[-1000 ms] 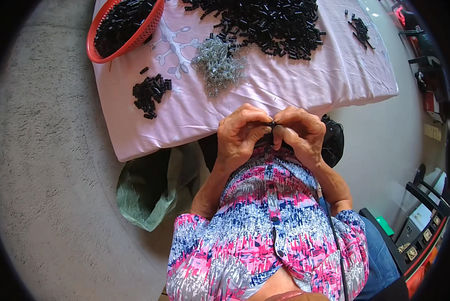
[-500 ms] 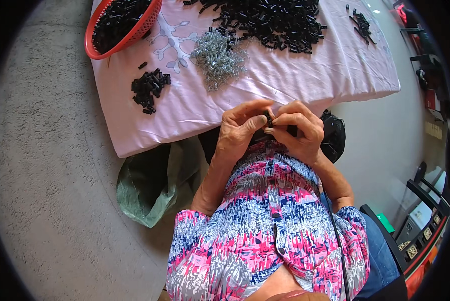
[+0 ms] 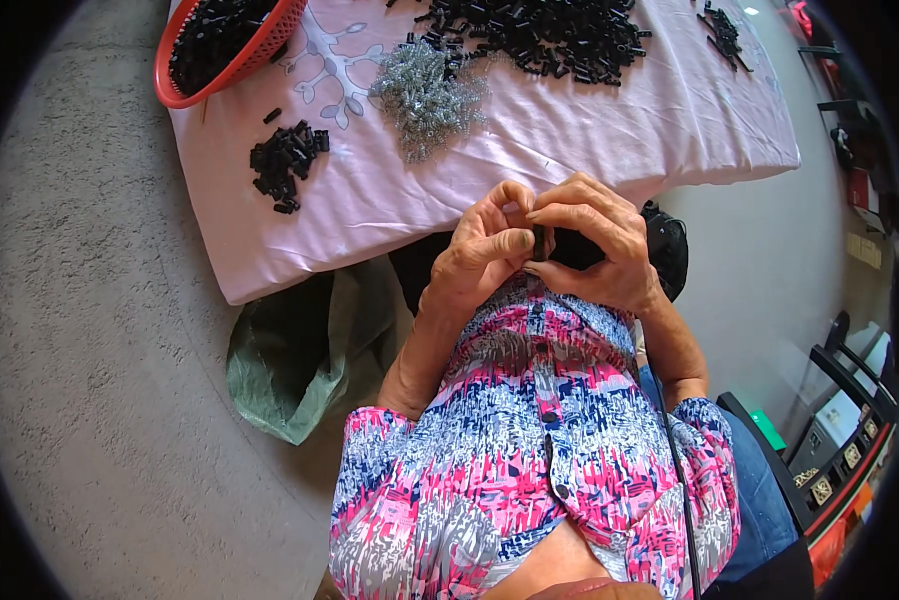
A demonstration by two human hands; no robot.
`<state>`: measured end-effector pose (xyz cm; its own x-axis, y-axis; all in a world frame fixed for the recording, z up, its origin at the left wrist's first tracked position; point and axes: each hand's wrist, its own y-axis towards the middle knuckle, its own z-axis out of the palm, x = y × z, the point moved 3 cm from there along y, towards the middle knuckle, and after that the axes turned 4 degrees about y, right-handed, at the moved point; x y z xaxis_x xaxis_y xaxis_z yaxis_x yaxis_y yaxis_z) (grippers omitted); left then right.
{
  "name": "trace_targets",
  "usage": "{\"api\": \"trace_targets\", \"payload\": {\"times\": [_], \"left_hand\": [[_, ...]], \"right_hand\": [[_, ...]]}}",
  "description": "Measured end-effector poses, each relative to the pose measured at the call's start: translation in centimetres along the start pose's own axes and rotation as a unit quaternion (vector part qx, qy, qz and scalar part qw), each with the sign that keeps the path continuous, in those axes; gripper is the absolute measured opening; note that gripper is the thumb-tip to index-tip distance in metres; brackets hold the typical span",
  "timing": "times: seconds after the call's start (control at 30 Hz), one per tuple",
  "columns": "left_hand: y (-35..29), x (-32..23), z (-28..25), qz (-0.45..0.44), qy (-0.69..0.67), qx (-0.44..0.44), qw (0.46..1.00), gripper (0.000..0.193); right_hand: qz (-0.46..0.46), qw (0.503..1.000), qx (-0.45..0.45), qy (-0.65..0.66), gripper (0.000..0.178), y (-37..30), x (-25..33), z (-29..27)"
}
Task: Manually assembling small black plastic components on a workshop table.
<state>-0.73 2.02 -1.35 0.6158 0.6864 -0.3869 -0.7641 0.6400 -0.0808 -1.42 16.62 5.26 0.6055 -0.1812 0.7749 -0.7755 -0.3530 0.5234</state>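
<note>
My left hand point(image 3: 481, 245) and my right hand point(image 3: 604, 240) meet at the table's near edge, in front of my chest. Between their fingertips is a small black tubular piece point(image 3: 540, 243), held upright. My left thumb and fingers pinch it from one side; the right fingers curl over its top, with the right thumb at its lower end. Just beyond lies a heap of small silvery springs point(image 3: 429, 100). To its left is a small pile of black tubular pieces point(image 3: 287, 162), and a far larger heap of black pieces point(image 3: 559, 38) spreads behind.
A red plastic basket point(image 3: 289, 38) full of black pieces stands at the table's far left. The pink cloth point(image 3: 669, 120) covers the table. At its far right lies a small group of black parts point(image 3: 724, 40). Below the left edge hangs an open green sack point(image 3: 289, 400).
My right fingers have lifted and now arch over the top of the black piece, with the thumb lower down. The view has shifted slightly, so the table sits a little higher.
</note>
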Motion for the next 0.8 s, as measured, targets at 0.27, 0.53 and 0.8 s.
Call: {"api": "trace_targets", "payload": {"times": [0.27, 0.53, 0.8], "left_hand": [[-0.6, 1.0, -0.8, -0.026, -0.039, 0.009, 0.999, 0.035], [-0.5, 2.0, -1.8, -0.033, -0.063, 0.005, 0.997, 0.036], [-0.5, 1.5, -0.9, -0.050, -0.145, -0.023, 0.988, 0.036]], "right_hand": [[-0.013, 0.997, 0.041, -0.057, 0.037, -0.3, 0.5, 0.3], [-0.026, 0.997, 0.032, -0.071, 0.036, -0.4, 0.2, 0.3], [-0.043, 0.997, 0.027, -0.054, 0.031, 0.0, -0.2, 0.1]]}}
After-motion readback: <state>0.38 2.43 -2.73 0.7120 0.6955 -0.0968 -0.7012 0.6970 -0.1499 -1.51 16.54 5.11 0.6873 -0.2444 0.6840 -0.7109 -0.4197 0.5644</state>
